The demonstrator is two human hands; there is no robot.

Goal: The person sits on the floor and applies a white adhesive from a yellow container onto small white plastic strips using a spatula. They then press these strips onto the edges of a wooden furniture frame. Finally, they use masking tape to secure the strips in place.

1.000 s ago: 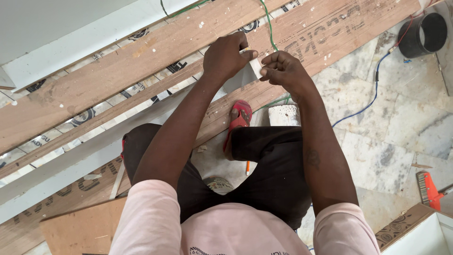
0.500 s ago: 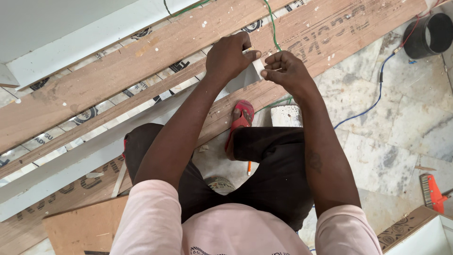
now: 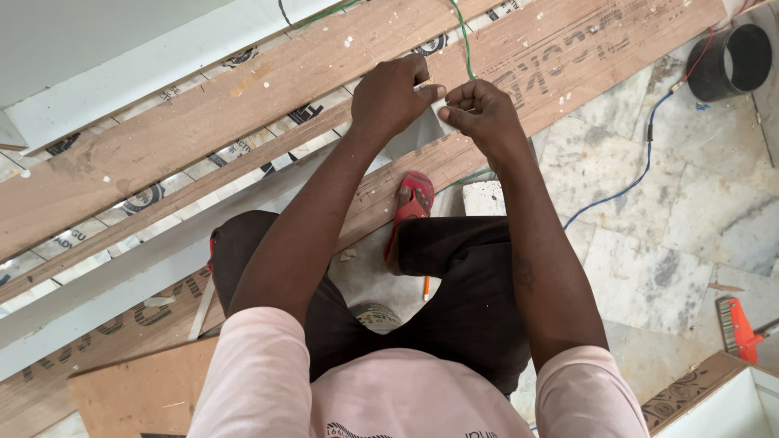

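Left hand (image 3: 393, 97) and right hand (image 3: 480, 116) close together over wooden plank (image 3: 243, 122). Both pinching small white piece (image 3: 438, 111) between thumb and fingertips, fingers pressed together on it; what the piece is, cannot tell. Green wire (image 3: 464, 40) runs up from just above grip. Red sandal (image 3: 412, 203) below grip, white block (image 3: 485, 197) beside it. Blue cable (image 3: 641, 174) and black pipe (image 3: 729, 61) well right of grip on stone floor (image 3: 673, 259).
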